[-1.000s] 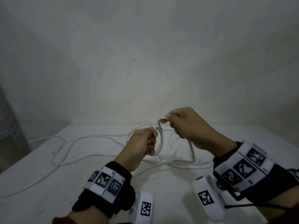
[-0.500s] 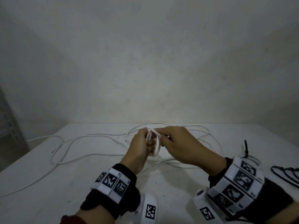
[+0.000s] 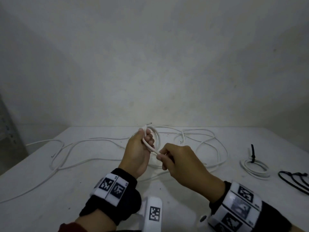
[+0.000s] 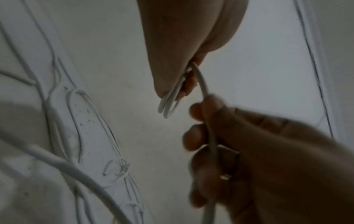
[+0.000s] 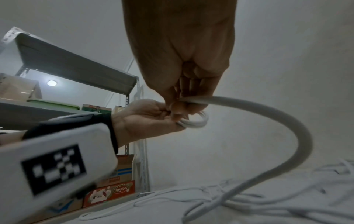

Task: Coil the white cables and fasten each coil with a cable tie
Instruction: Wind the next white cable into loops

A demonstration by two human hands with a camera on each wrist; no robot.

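My left hand (image 3: 142, 144) grips a small coil of white cable (image 3: 156, 136) above the white table (image 3: 41, 181); the same coil (image 5: 195, 120) shows in the right wrist view, and its loops (image 4: 168, 104) stick out below the fist in the left wrist view. My right hand (image 3: 168, 158) pinches the free run of the same cable (image 5: 268, 115) just right of the coil, fingers curled round it. Loose white cable (image 3: 80, 148) sprawls over the table behind both hands. At the right lies a finished white coil (image 3: 254, 168) fastened by a black cable tie (image 3: 252, 154).
Several black cable ties (image 3: 296, 180) lie at the table's right edge. A metal shelf rack (image 5: 76, 68) with cardboard boxes (image 5: 113, 192) stands to the left. The wall (image 3: 150, 64) rises directly behind the table's far edge.
My right hand has dropped from above the coil, slid back along the cable toward me and now pinches it lower down. The left hand's coil has gained a loop. The view shifted right, revealing the tied coil.
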